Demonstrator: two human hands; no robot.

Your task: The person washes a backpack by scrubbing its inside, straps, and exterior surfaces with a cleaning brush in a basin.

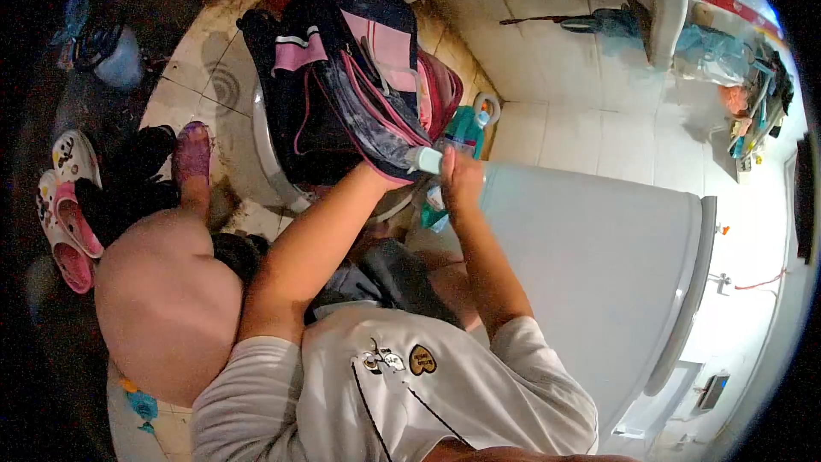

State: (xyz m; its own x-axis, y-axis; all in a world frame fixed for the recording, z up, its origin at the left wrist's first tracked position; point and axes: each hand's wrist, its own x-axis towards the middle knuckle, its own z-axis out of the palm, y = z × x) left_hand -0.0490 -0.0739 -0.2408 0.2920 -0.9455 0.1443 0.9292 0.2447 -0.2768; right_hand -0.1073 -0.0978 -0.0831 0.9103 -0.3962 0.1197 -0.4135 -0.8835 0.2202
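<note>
We had one black-and-pink backpack [321,128], soft fabric, piped edges, in a white-rimmed basin [270,158]. Our right hand [463,178] closed round a smooth, pale green plastic piece [427,161] against the mottled grey pocket [363,120]; our left hand lay hidden beneath, grip unclear. Adjacent: teal bottle [466,127].

This looks like a home washroom, with a tiled wall [560,133], tiled floor [184,85] and basin [264,141].
</note>
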